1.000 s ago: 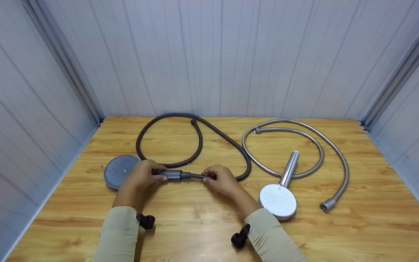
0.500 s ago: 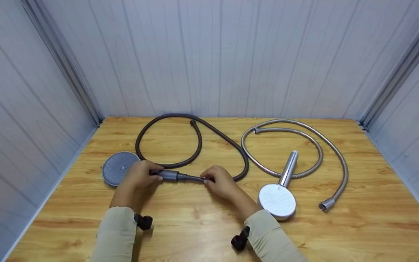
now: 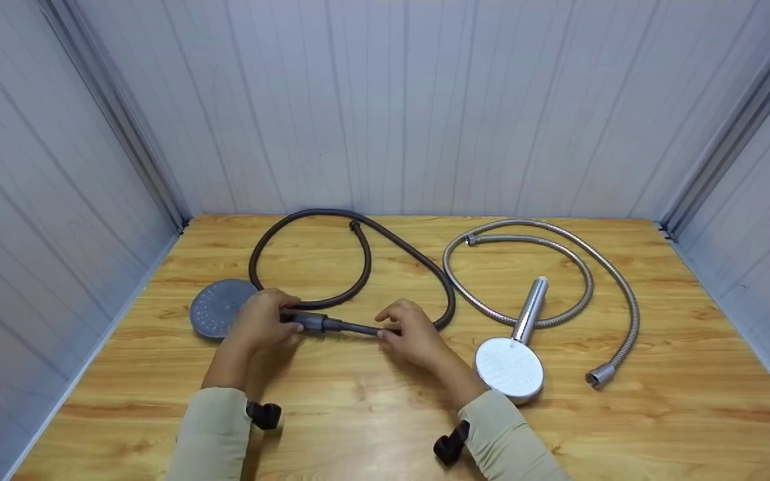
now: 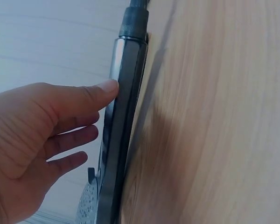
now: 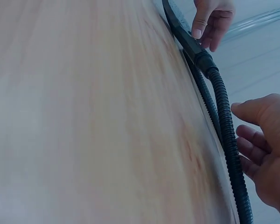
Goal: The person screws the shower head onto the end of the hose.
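Observation:
A grey hand shower [image 3: 223,308] lies at the left with its perforated face up. A dark ribbed hose [image 5: 227,135] joins the end of its handle [image 4: 123,93]. My left hand [image 3: 265,321] straddles the handle; its thumb overlaps the handle's edge in the left wrist view, and the index finger is hidden there. Beyond the joint, my right hand [image 3: 412,333] is at the hose, thumb tip close beside it and index finger raised off it. The other right fingers extend loosely behind the hose in the right wrist view.
A chrome hand shower [image 3: 510,366] lies right of my right forearm, its handle pointing away. Behind it a silver hose [image 3: 625,287] is coiled, its nut [image 3: 601,376] toward the right. Pale panel walls [image 3: 385,107] enclose the wooden table [image 3: 358,414] at the back and sides.
My right index finger has lifted off the hose, and the gap between left thumb and index has widened slightly. The grey shower's face has tipped flatter toward the table.

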`<state>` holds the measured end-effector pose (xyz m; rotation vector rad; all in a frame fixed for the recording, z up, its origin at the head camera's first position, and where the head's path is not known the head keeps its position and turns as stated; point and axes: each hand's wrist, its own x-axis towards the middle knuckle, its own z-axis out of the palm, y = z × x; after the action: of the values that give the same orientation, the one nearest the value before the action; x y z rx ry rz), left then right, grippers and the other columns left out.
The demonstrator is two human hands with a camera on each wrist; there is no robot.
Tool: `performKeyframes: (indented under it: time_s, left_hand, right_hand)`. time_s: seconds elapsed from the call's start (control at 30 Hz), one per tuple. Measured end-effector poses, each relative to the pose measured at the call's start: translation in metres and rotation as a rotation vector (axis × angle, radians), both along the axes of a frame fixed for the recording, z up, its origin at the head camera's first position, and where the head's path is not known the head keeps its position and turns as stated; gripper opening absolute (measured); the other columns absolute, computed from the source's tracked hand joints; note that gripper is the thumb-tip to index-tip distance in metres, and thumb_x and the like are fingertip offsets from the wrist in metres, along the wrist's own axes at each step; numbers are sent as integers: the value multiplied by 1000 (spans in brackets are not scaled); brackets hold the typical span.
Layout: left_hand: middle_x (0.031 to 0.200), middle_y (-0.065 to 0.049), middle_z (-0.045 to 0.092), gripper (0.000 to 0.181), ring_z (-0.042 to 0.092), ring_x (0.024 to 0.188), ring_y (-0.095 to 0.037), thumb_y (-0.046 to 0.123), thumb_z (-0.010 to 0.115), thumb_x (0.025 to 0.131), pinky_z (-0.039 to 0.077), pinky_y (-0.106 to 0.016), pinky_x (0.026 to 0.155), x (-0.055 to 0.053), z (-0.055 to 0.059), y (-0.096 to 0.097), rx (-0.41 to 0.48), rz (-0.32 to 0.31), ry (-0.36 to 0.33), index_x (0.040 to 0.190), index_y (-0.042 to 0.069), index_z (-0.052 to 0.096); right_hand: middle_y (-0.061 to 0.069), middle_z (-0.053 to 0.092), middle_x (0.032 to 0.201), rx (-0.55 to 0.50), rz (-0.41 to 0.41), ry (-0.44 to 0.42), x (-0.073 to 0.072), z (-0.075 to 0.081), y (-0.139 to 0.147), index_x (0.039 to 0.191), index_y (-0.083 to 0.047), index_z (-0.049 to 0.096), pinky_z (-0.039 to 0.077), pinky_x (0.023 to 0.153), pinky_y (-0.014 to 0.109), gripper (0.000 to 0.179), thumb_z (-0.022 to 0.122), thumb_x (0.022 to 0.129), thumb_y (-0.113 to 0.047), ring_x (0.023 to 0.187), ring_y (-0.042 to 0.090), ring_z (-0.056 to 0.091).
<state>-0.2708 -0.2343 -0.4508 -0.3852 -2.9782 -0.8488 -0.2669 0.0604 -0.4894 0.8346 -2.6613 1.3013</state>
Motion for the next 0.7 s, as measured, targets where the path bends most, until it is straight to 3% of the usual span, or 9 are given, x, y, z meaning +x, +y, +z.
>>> performKeyframes:
  time_s: [0.43,0.7]
  left_hand:
    - [99,-9,61,22,58,92,-27,10,75,84,49,-45,82,10,5,18,98,-16,59,103,3,68]
    - [92,-8,63,20,60,84,-24,2,79,77,52,-42,75,18,0,30,232,-97,228,95,3,70]
  right_hand:
    - [8,62,100,-72,-52,167,7,10,9,102,-2,69,50,81,39,16,71,87,-4,93,24,57]
    - [5,62,99,-99,-96,166,17,17,15,101,-3,69,52,77,37,16,72,86,-4,91,23,57]
